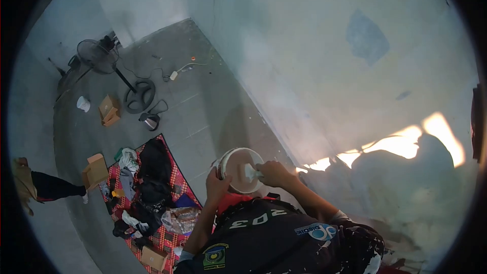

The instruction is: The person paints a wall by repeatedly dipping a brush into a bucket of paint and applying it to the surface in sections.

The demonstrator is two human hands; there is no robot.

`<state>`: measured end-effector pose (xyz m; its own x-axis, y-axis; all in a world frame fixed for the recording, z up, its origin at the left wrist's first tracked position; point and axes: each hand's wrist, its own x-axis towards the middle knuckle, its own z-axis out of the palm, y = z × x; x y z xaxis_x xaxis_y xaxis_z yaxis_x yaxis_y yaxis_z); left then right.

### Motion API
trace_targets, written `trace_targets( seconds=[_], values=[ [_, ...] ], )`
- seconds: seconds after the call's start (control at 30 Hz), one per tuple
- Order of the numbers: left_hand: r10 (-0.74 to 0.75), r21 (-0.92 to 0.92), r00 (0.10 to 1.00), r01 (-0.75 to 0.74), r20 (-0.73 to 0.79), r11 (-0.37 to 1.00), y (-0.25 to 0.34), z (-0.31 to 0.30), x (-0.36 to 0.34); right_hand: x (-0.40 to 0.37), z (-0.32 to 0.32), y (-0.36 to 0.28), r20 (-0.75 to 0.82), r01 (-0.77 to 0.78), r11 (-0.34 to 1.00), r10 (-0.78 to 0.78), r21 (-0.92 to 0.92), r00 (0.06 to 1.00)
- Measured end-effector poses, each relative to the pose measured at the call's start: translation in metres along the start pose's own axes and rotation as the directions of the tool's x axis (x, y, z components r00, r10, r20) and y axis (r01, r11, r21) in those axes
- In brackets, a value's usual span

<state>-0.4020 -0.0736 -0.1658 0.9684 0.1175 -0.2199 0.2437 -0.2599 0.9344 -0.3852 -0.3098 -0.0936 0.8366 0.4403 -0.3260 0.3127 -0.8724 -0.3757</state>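
In front of my chest is a white bucket (236,153), tilted so that I look down into its greyish-beige inside. My left hand (218,186) is closed on the bucket's near left rim, with the thumb over the edge. My right hand (274,174) reaches over the right side of the rim, its fingers wrapped round a hand tool with a flat white end (249,172). That white end lies inside the bucket; the handle is hidden in my fist, so I cannot tell the exact kind of tool.
A pale, patchy wall (304,71) rises on the right. To the left lies a red patterned mat (182,177) heaped with clothes and bags. Beyond it are a kettle (149,122), a standing fan (99,57), cardboard boxes (108,110) and a small white tub (83,104). Another person's leg (58,186) shows far left.
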Motion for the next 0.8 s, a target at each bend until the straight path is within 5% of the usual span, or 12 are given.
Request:
trace_targets(
  seconds=[0.13, 0.23, 0.47, 0.67, 0.8],
  values=[
    [0.013, 0.100, 1.000, -0.013, 0.006, 0.995, 0.019, -0.031, 0.008, 0.057, 0.015, -0.034, 0.217, 0.077, 0.991, -0.053, -0.105, 0.975],
    [0.014, 0.025, 0.999, -0.013, -0.030, 1.000, 0.004, -0.048, 0.017, 0.091, 0.055, -0.048, 0.035, 0.169, 0.985, -0.169, -0.015, 0.985],
    [0.056, -0.004, 0.996, -0.056, -0.063, 0.998, -0.022, -0.085, 0.033, 0.140, 0.055, -0.095, 0.251, 0.215, 0.976, -0.201, -0.026, 0.947],
    [-0.049, -0.282, 0.995, 0.023, -0.087, 0.959, 0.010, -0.105, 0.041, 0.168, 0.042, -0.113, 0.242, 0.246, 0.965, -0.218, -0.092, 0.946],
    [-0.094, -0.163, 0.984, 0.069, -0.152, 0.984, 0.021, -0.118, 0.055, 0.175, 0.008, -0.131, 0.090, 0.325, 0.935, -0.315, -0.143, 0.945]
  ],
)
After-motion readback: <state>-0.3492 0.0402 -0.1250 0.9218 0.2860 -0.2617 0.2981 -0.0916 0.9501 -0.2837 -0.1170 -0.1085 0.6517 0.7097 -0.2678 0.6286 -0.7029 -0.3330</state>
